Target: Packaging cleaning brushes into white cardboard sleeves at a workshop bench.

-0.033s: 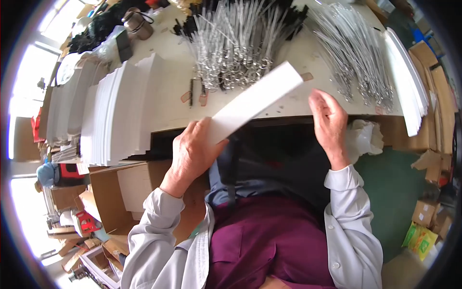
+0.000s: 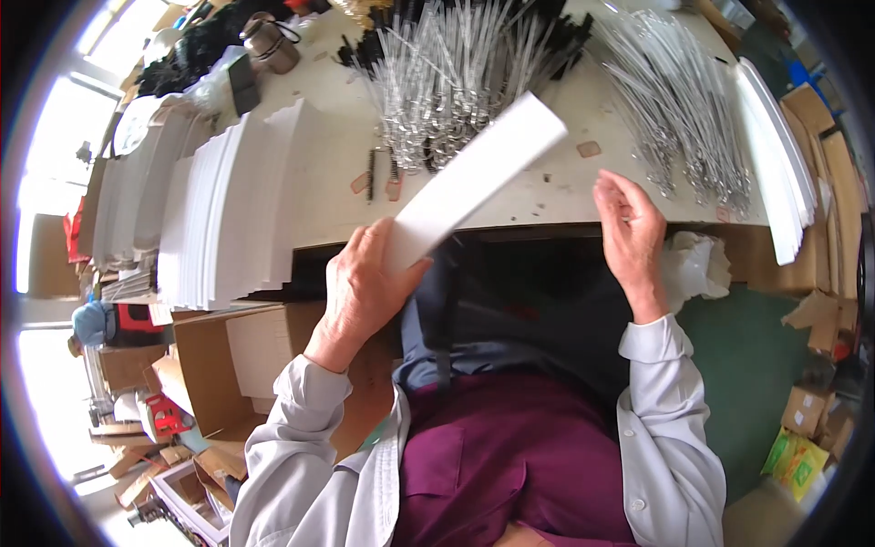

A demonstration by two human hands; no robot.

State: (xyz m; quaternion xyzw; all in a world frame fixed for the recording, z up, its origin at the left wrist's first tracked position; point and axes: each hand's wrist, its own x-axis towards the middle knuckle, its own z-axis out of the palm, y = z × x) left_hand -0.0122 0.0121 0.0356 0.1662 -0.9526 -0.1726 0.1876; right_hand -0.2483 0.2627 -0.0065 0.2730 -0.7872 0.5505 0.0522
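A long, slim white box point(image 2: 474, 182) slants up and to the right over the table's front edge. My left hand point(image 2: 363, 278) is closed round its lower end, fingers on the far side and thumb toward me. To the right of the box's upper end, my right hand point(image 2: 632, 237) is raised and apart from it. Its fingers are loosely curved, with nothing visible in them. Beyond the box lies a big pile of clear, thin tubes with metal rings point(image 2: 447, 100). A second bundle of such tubes point(image 2: 679, 109) rests farther right.
Stacked white boxes point(image 2: 219, 210) stand at the table's left, and more white pieces point(image 2: 779, 164) at its right edge. A metal flask point(image 2: 271, 44) is at the far left. Small dark rods point(image 2: 371, 175) lie on the white table point(image 2: 328, 137). An open cardboard carton point(image 2: 210, 374) sits below left.
The white box's upper end has swung slightly left and is a little farther from my right hand. The whole view has shifted slightly. My left hand keeps its grip.
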